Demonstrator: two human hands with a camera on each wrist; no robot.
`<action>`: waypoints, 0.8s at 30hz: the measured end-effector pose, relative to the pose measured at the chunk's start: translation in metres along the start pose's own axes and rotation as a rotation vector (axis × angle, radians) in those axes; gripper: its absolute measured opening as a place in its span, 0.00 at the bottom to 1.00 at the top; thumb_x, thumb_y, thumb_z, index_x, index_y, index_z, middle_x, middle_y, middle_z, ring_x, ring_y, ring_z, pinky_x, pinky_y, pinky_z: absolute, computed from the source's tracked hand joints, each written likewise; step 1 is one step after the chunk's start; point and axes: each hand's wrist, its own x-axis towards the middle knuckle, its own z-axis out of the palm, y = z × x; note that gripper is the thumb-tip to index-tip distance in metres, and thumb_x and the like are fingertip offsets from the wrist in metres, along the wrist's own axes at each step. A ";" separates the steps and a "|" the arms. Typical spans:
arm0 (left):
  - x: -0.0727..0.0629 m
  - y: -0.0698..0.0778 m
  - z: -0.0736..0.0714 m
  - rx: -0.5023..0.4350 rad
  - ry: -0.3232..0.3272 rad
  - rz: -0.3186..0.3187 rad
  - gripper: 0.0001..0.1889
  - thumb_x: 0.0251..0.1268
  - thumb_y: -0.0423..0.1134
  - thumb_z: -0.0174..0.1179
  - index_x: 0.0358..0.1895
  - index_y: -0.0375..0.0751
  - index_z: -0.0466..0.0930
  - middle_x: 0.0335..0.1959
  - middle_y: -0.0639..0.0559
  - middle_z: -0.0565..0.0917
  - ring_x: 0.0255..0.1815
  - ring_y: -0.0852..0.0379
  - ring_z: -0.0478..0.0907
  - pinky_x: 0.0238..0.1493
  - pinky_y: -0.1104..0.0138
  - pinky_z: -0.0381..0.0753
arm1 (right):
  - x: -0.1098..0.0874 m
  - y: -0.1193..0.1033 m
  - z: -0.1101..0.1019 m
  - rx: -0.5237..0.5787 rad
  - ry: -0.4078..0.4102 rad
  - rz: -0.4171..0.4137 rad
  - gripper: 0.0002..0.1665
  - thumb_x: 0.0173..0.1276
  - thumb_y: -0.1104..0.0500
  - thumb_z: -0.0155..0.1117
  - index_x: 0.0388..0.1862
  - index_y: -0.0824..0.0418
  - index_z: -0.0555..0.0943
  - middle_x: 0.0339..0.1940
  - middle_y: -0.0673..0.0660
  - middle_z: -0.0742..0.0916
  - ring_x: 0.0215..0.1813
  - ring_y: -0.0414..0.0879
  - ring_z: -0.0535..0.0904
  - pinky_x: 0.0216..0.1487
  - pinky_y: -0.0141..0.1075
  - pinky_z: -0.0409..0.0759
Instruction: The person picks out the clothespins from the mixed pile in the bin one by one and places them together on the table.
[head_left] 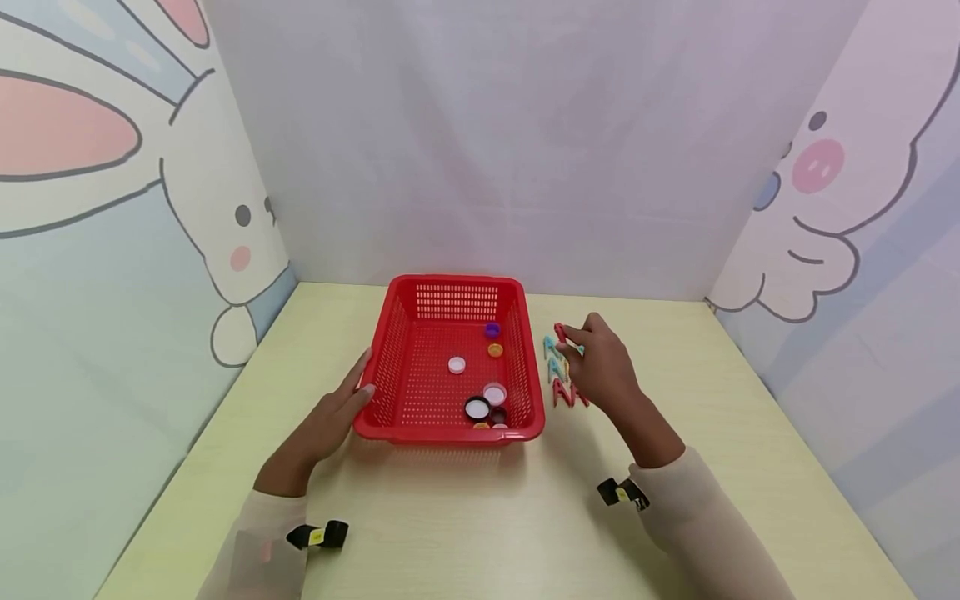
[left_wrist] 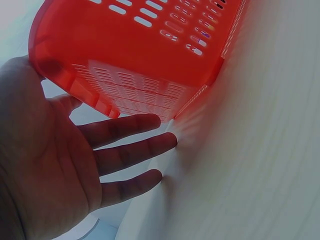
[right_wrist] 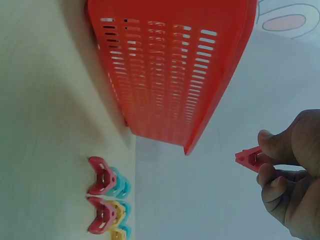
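A red plastic basket [head_left: 405, 433] stands on the table with several bottle caps inside, among them a white cap [head_left: 457, 364] and a purple cap [head_left: 492, 330]. My left hand [head_left: 333, 417] is at the basket's left wall, thumb by the rim and fingers straight in the left wrist view. Between thumb and fingers, my right hand [head_left: 600, 362] pinches a red clothespin [right_wrist: 248, 159], raised above the table to the right of the basket. Below that hand lie several more clothespins: red ones [right_wrist: 102, 176], blue ones [head_left: 556, 369] and yellow ones [right_wrist: 119, 212].
The light wood table [head_left: 420, 533] runs back to a pale wall [head_left: 510, 167]. Side panels with cartoon rabbits [head_left: 217, 208] enclose it left and right. Black straps [head_left: 318, 535] sit at both sleeve cuffs.
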 end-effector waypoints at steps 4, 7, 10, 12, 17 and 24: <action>0.000 0.000 0.000 0.006 0.002 0.006 0.40 0.88 0.52 0.47 0.92 0.63 0.37 0.60 0.41 0.84 0.54 0.50 0.83 0.57 0.56 0.86 | -0.007 0.013 0.000 -0.010 0.006 0.044 0.23 0.76 0.62 0.73 0.67 0.68 0.86 0.35 0.60 0.74 0.30 0.48 0.66 0.32 0.38 0.63; 0.000 0.001 0.000 0.010 0.003 0.006 0.40 0.88 0.53 0.47 0.92 0.62 0.37 0.63 0.40 0.83 0.55 0.50 0.83 0.58 0.55 0.87 | -0.011 0.021 0.001 -0.021 -0.008 0.084 0.23 0.76 0.61 0.73 0.66 0.68 0.86 0.35 0.60 0.74 0.31 0.49 0.66 0.32 0.39 0.63; 0.000 0.002 0.000 0.010 0.003 0.000 0.40 0.88 0.53 0.47 0.92 0.62 0.37 0.64 0.39 0.82 0.56 0.50 0.83 0.58 0.55 0.87 | -0.015 0.027 0.001 -0.028 -0.034 0.115 0.23 0.77 0.60 0.72 0.67 0.68 0.86 0.36 0.62 0.75 0.31 0.50 0.66 0.33 0.41 0.64; 0.000 0.002 0.000 0.008 0.003 -0.003 0.40 0.88 0.52 0.47 0.92 0.62 0.37 0.63 0.39 0.83 0.55 0.50 0.83 0.59 0.55 0.86 | -0.017 0.032 0.001 -0.031 -0.044 0.125 0.23 0.77 0.60 0.72 0.67 0.68 0.86 0.36 0.63 0.76 0.32 0.50 0.67 0.34 0.41 0.64; 0.000 0.001 0.000 0.010 0.004 0.001 0.39 0.88 0.52 0.46 0.92 0.61 0.37 0.59 0.40 0.84 0.53 0.50 0.83 0.59 0.55 0.85 | -0.022 0.044 0.004 -0.042 -0.066 0.141 0.22 0.77 0.61 0.72 0.65 0.69 0.87 0.36 0.63 0.77 0.31 0.50 0.67 0.33 0.40 0.64; 0.000 0.000 0.000 0.010 0.004 0.002 0.39 0.88 0.51 0.46 0.92 0.62 0.37 0.60 0.40 0.84 0.54 0.50 0.83 0.58 0.56 0.86 | -0.026 0.056 0.010 -0.036 -0.124 0.205 0.23 0.77 0.61 0.71 0.66 0.69 0.86 0.39 0.66 0.78 0.33 0.51 0.70 0.34 0.40 0.67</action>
